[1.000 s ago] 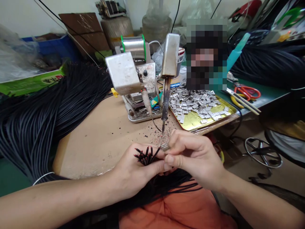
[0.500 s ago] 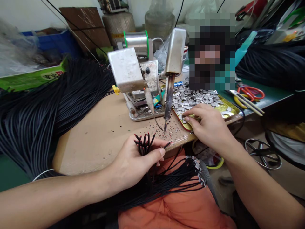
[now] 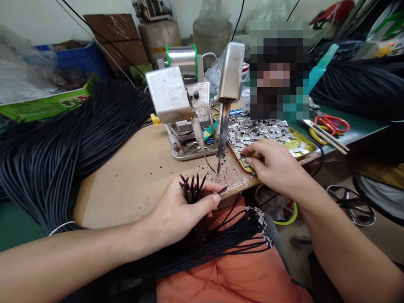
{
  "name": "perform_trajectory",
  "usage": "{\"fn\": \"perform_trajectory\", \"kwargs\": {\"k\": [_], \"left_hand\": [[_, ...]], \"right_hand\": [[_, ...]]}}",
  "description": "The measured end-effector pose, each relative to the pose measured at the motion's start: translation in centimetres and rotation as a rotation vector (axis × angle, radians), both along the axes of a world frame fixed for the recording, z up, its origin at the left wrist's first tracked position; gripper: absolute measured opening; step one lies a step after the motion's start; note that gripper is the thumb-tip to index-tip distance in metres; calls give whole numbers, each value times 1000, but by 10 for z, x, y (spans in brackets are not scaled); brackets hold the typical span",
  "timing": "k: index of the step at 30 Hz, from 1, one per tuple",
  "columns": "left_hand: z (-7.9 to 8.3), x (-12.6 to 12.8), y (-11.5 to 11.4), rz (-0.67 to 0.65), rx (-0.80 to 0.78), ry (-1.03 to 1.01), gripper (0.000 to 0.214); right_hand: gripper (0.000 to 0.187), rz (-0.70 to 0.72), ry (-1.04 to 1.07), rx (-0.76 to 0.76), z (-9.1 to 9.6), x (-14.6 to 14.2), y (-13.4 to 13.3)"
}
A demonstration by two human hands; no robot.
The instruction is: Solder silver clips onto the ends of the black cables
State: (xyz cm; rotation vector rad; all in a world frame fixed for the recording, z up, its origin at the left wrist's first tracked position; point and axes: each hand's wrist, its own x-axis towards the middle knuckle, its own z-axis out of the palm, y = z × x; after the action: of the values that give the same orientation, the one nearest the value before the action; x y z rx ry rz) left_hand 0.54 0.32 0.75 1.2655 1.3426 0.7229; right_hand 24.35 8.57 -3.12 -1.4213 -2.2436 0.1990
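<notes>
Black cables with red-tipped ends are bunched in my left hand, which is closed around them. One cable end sticks out to the right between its thumb and forefinger. Over the near left corner of a yellow tray, my right hand has thumb and forefinger curled in a loose pinch among small metal connectors; what lies between the fingertips is too small to make out. A soldering iron points down between the hands, its tip close to a curved solder wire from the feeder nozzle.
Finished-looking cables with metal ends lie across my orange-clad lap. A solder spool stands behind the soldering stand. Thick black cable bundles cover the left side. Red-handled scissors and tweezers lie right. Another person sits opposite.
My right fingertips have shifted slightly at the tray's corner. My left hand keeps its hold on the cables, and the view has tilted a little.
</notes>
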Motion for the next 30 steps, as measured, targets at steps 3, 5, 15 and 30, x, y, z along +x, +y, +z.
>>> {"fn": "perform_trajectory", "kwargs": {"k": [3,5,15,30], "left_hand": [[0,0,0,-16,6,0,23],[0,0,0,-19,8,1,23],[1,0,1,-40,23,14,24],[1,-3,1,-34,25,11,23]], "right_hand": [[9,-12,9,12,1,0,0],[7,-9,25,21,1,0,0],[24,45,101,2,1,-2,-3],[14,81,60,25,20,10,-10]]}}
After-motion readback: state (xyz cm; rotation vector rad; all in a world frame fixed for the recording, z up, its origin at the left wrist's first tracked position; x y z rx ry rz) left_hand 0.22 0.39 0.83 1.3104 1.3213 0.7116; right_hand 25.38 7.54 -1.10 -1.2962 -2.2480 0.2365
